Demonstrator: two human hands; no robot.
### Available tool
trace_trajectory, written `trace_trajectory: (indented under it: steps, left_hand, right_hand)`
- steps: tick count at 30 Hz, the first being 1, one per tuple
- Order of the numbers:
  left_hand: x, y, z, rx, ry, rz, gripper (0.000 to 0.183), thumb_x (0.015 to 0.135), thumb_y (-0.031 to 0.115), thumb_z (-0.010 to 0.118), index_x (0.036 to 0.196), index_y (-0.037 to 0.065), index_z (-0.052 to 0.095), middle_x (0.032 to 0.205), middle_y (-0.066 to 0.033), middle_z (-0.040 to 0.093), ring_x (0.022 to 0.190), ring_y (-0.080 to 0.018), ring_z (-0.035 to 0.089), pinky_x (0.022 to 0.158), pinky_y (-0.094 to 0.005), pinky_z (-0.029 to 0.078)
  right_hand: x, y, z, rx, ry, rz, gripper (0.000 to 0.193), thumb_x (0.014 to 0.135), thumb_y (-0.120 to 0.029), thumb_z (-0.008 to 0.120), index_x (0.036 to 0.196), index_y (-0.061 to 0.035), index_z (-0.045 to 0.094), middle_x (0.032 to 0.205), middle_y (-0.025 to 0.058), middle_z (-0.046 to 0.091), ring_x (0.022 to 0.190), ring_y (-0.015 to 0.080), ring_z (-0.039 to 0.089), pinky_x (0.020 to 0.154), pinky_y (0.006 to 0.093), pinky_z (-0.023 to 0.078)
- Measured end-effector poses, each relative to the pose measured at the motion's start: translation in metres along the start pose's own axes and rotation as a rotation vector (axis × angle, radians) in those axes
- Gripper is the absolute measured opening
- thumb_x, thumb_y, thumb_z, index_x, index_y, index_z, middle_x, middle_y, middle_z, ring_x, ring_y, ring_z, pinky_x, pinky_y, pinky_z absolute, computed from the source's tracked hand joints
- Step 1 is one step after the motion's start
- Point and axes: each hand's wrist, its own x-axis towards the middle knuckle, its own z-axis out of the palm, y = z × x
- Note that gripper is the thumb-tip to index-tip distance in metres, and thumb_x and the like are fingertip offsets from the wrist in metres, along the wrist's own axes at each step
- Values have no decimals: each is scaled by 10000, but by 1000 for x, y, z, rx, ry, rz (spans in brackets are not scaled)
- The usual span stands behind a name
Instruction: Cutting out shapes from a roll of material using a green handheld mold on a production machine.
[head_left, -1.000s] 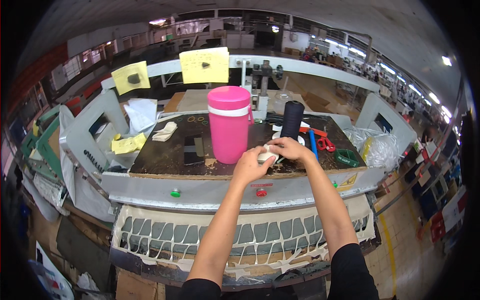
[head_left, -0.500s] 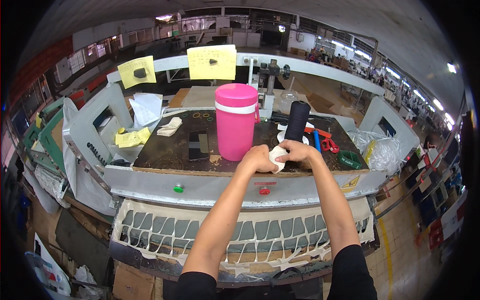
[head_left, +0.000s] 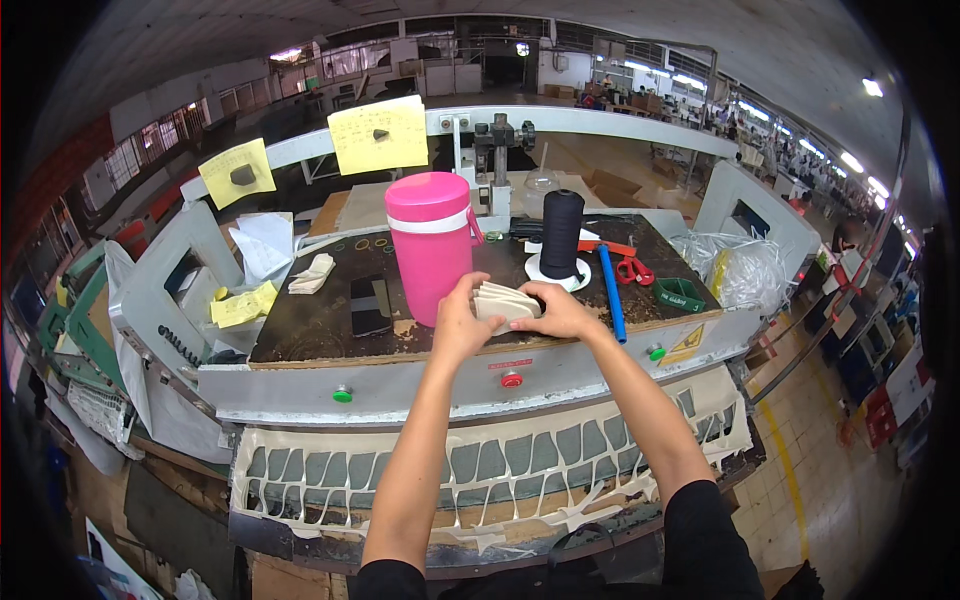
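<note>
Between both hands is a small stack of cream fabric pieces point(head_left: 505, 303), its layers slightly fanned, held just above the front edge of the dark worktop point(head_left: 310, 325). My left hand point(head_left: 463, 318) grips the stack's left side, thumb in front. My right hand point(head_left: 560, 312) closes on its right end, thumb along the near face. Right behind my left hand stands a pink jug point(head_left: 433, 255) with a white band. A black thread cone point(head_left: 561, 235) on a white base rises beyond my right hand. Beside it lies a blue stick-like tool point(head_left: 612, 295), pointing toward the front edge.
Red scissors point(head_left: 634, 270) and a green tray point(head_left: 678, 294) sit at the right. On the left are a phone-like dark object point(head_left: 371, 307) and another cream stack point(head_left: 312, 274). Below, a cut-out cream sheet point(head_left: 600, 450) covers the lower bed. Green and red buttons point(head_left: 512, 381) line the front panel.
The cream stack has turned from a bunched, mostly covered position to upright, with its layered edges showing between my hands. The view has shifted a little to the right.
</note>
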Motion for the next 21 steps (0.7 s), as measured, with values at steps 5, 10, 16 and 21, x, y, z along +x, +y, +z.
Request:
trace_trajectory:
  steps: [5,10,16,21]
  left_hand:
    - [-21,11,5,206,71,256,780,828,98,869,1510,10,501,1405,-298,617,1305,-447,631,1094,-464,513]
    - [-28,-5,15,182,63,387,1131,892,296,866,1699,-3,132,1643,-351,358,1512,-479,431,1225,-488,393]
    - [-26,-12,21,-70,54,267,1201,933,408,845,1715,31,14,1645,-395,319,1558,-455,369,1231,-500,365]
    - [-27,-19,37,-53,136,259,1175,940,413,843,1686,-67,72,1680,-379,280,1580,-440,332,1281,-481,291]
  right_hand:
    - [-8,-8,16,14,54,-74,776,871,-350,887,1484,-30,534,1363,229,656,1269,340,654,1074,426,512]
    - [-2,-8,22,57,65,-171,824,863,-250,877,1553,-60,470,1496,245,570,1347,374,596,1124,440,476]
    - [0,-9,23,172,51,69,690,857,-226,871,1453,-52,572,1349,212,641,1259,334,647,1043,413,516]
    - [-2,-19,38,-81,198,-190,689,861,-306,874,1434,-57,584,1347,199,684,1274,400,635,1153,504,458]
